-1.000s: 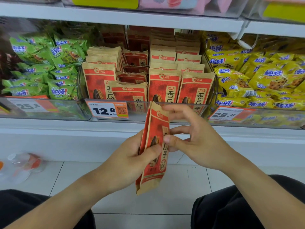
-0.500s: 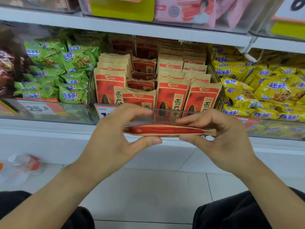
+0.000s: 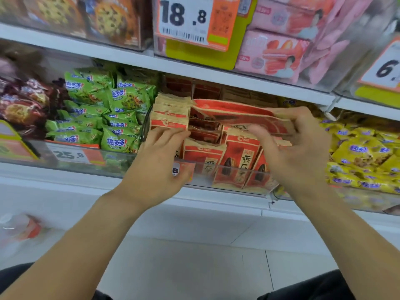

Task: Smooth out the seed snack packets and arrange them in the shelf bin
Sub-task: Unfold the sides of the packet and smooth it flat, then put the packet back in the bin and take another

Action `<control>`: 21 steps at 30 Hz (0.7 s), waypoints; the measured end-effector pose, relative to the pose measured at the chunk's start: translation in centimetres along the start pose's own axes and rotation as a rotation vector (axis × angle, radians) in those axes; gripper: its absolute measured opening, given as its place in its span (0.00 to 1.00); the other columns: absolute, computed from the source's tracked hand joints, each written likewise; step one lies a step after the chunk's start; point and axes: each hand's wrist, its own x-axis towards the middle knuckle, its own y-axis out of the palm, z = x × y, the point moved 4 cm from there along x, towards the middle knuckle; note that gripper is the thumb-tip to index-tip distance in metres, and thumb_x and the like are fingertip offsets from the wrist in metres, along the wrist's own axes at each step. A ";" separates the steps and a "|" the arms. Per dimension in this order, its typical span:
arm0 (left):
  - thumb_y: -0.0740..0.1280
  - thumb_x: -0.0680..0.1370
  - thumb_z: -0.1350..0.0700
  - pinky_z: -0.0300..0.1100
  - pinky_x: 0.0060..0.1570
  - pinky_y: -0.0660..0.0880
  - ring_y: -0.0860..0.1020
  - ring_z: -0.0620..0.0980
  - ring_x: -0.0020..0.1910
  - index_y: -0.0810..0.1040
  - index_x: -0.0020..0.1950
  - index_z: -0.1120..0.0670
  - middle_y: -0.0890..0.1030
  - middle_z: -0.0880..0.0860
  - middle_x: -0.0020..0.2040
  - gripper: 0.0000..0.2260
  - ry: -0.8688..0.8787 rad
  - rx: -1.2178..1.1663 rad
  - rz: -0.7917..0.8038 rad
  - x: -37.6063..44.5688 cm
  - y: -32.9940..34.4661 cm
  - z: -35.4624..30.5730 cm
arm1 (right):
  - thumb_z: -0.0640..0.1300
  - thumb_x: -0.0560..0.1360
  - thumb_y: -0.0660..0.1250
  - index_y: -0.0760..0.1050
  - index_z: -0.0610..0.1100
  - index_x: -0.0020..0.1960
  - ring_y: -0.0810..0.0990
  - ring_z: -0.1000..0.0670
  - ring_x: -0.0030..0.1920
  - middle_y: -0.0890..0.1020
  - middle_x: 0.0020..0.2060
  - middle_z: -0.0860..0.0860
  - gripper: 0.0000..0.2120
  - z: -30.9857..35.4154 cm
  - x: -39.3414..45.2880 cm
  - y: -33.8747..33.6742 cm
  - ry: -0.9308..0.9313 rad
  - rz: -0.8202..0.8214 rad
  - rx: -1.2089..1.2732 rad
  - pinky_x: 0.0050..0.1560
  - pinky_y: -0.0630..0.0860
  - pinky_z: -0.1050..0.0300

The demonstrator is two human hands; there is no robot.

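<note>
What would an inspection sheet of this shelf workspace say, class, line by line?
Surface: white shelf with a clear bin at its front.
Job's things: red seed packets upright in the bin; held packet lies flat above them.
Clutter: green snack bags at left, yellow snack bags at right.
Grippers: right hand grips the held packet; left hand touches the left stack with straight fingers.
Cables: nothing seen.
Surroundings: price tag above; tiled floor.
</note>
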 end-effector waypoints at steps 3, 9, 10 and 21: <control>0.63 0.74 0.43 0.48 0.67 0.63 0.59 0.49 0.69 0.70 0.73 0.54 0.73 0.49 0.70 0.29 -0.018 -0.034 0.001 0.2 -0.2 0.2 | 0.44 0.74 0.75 0.77 0.49 0.52 0.78 0.64 0.45 0.78 0.42 0.65 0.09 -0.7 1.4 2.1 0.012 0.167 -0.092 0.47 0.71 0.74; 0.59 0.73 0.41 0.51 0.64 0.69 0.63 0.50 0.67 0.71 0.71 0.54 0.75 0.48 0.65 0.29 -0.026 -0.099 -0.002 0.3 -0.5 0.3 | 0.44 0.74 0.75 0.81 0.46 0.53 0.82 0.51 0.44 0.84 0.45 0.53 0.08 -1.0 3.2 4.4 -0.061 0.291 -0.217 0.46 0.80 0.50; 0.59 0.74 0.41 0.52 0.63 0.70 0.65 0.50 0.66 0.72 0.70 0.54 0.76 0.48 0.64 0.28 -0.028 -0.116 -0.009 0.3 -0.6 0.3 | 0.43 0.73 0.75 0.81 0.46 0.52 0.81 0.50 0.42 0.84 0.44 0.52 0.08 -0.9 3.5 4.5 -0.062 0.305 -0.225 0.44 0.80 0.46; 0.59 0.78 0.41 0.40 0.60 0.66 0.68 0.46 0.63 0.75 0.68 0.52 0.78 0.47 0.61 0.23 -0.024 -0.182 -0.023 0.8 -0.5 -0.2 | 0.45 0.75 0.73 0.85 0.49 0.55 0.84 0.45 0.48 0.86 0.48 0.49 0.10 0.3 4.6 6.3 -0.051 0.500 -0.370 0.52 0.80 0.44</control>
